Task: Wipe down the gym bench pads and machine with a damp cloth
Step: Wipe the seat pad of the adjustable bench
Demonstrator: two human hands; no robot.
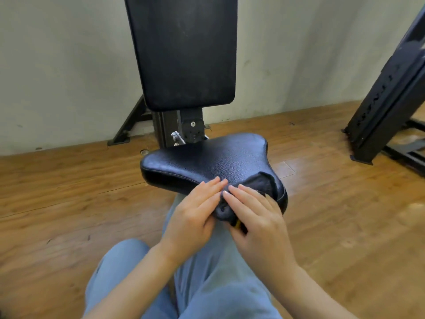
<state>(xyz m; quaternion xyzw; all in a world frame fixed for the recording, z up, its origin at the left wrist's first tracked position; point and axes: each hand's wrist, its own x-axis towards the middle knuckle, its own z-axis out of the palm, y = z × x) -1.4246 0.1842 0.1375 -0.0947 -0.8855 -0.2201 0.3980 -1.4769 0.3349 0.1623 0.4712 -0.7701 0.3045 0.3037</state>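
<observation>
Your left hand (195, 210) lies with straight fingers pressed onto the dark damp cloth (257, 183), which is bunched over the near, narrow end of the seat pad (207, 157); your right hand (257, 217) presses flat on the same cloth from the right, fingertips nearly meeting the left's. Judged from this, wiping is under way on the seat's near edge; whether the seat's far portion is done cannot be told. The upright back pad (184, 51), far centre, shows dull smudges and likely awaits wiping, as does the machine frame (181, 130) beneath it. Your knees in blue trousers (213, 284) crowd the near side. A second black frame (386, 93) stands well apart at far right on the wooden floor (57, 192)
</observation>
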